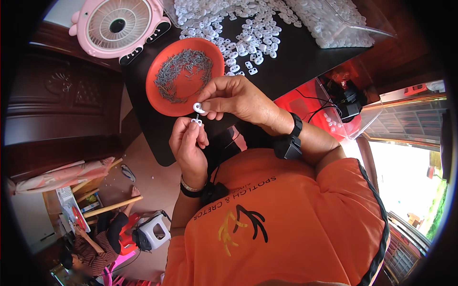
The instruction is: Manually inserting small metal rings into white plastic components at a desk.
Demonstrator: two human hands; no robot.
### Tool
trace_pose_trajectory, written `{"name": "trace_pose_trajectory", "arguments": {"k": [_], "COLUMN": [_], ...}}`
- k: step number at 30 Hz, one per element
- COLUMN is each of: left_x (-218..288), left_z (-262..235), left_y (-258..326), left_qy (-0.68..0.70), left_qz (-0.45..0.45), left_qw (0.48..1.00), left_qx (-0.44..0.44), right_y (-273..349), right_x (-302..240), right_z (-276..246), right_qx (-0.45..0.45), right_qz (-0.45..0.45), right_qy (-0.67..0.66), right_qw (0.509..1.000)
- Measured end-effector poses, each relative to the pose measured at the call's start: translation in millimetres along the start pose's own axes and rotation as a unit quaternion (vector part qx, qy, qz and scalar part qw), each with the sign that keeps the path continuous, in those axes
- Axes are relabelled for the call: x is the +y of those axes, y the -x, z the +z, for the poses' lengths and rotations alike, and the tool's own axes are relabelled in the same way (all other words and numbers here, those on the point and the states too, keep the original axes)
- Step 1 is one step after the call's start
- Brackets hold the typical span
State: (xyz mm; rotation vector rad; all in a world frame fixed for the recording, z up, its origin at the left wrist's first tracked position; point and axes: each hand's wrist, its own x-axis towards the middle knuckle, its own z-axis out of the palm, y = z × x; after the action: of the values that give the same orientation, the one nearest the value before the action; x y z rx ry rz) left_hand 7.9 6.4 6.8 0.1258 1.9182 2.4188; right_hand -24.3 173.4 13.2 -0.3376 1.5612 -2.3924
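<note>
Black table point(148, 128) stretching beyond the grip, round orange plastic dish point(155, 95) just past it! The right hand point(234, 97) pinches a white oval plastic piece point(198, 108) above; the left hand point(188, 148) tightly clasps a small white plastic piece point(196, 122) below, thin grey metal screw point(197, 116) between!

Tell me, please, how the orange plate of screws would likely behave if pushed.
The orange plate would probably slide rather than tip, being wide and shallow. Its grey screws would likely shift inside, since they lie loose.
</note>
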Motion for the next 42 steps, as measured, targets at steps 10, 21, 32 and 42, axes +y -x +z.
{"name": "trace_pose_trajectory", "arguments": {"k": [10, 21, 32, 42], "left_x": [-1, -4, -2, -3], "left_z": [0, -2, -3, 5], "left_y": [2, 1, -6, -20], "left_qy": [-0.039, -0.05, -0.003, -0.081], "left_qz": [0.013, 0.017, -0.037, -0.021], "left_qw": [0.999, 0.999, 0.999, 0.996], "left_qx": [0.017, 0.008, -0.011, -0.007], "right_y": [5, 8, 6, -3], "right_x": [5, 9, 10, 5], "right_z": [4, 9, 7, 12], "right_qx": [0.006, -0.002, -0.006, 0.022], "right_qz": [-0.025, -0.103, -0.168, -0.289], "right_qy": [0.045, 0.217, 0.299, 0.526], "right_qw": [0.999, 0.971, 0.939, 0.8]}}
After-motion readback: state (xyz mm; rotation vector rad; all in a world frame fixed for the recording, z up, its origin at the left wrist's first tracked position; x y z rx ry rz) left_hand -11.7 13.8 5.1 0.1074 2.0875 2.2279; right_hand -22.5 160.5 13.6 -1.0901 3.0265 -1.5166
